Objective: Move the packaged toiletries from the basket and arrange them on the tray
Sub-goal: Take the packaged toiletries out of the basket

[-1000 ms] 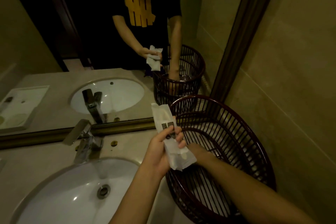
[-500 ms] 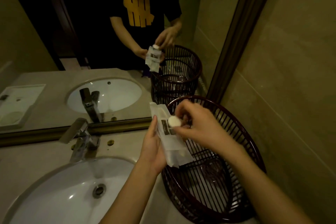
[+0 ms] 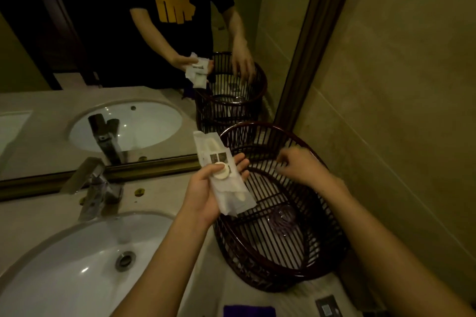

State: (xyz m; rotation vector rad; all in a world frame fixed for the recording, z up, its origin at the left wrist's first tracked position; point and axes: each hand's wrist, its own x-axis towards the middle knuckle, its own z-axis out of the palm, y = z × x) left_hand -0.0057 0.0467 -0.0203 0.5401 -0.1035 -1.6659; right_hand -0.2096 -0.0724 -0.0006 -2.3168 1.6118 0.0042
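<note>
My left hand [image 3: 206,193] holds a stack of white packaged toiletries [image 3: 221,170] at the left rim of the dark slatted basket [image 3: 316,260]. A small round white packet [image 3: 221,174] lies on top of the stack, pinned under my thumb. My right hand [image 3: 298,166] hovers over the far part of the basket, fingers curled downward, holding nothing that I can see. A clear round item [image 3: 282,219] lies on the basket floor. The tray shows only as a pale reflection in the mirror [image 3: 13,126] at the far left.
The basket stands on the stone counter, against the tiled wall on the right. A white sink [image 3: 77,270] with a chrome faucet [image 3: 95,188] lies to the left. The mirror behind reflects a person and the basket. A purple item [image 3: 248,311] lies at the counter's near edge.
My right hand came out of the basket with the round packet, laid it on the stack in my left hand, then went back over the basket.
</note>
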